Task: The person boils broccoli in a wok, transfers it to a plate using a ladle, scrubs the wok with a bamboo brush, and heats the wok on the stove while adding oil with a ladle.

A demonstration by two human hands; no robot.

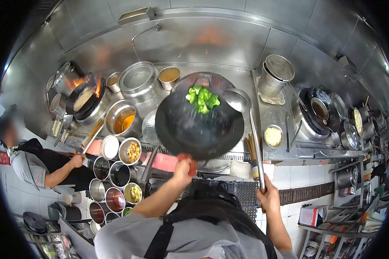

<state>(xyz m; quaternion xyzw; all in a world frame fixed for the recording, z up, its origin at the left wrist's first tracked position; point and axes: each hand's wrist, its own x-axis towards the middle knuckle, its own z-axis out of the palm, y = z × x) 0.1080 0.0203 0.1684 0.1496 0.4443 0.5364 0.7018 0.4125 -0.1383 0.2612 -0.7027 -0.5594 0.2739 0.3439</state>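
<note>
My left hand point(184, 169) is closed around a red cloth point(192, 167) at the near rim of a large black wok point(190, 134). Bright green broccoli florets point(202, 99) are bunched toward the wok's far side; whether they touch the metal or are in the air, I cannot tell. In my right hand point(268, 193), fingers wrapped round its long handle, is a ladle point(237, 100). Its bowl is over the wok's right rim. A perforated skimmer point(151, 128) lies left of the wok, partly hidden by it.
Left stand a pot of amber liquid point(124, 122), a lidded pot point(137, 80) and several ingredient pots point(133, 152). A co-worker point(39, 162) handles a flaming wok point(83, 98) at far left. Right are a strainer pot point(277, 73), a bowl of pale shreds point(273, 136) and another burner point(315, 118).
</note>
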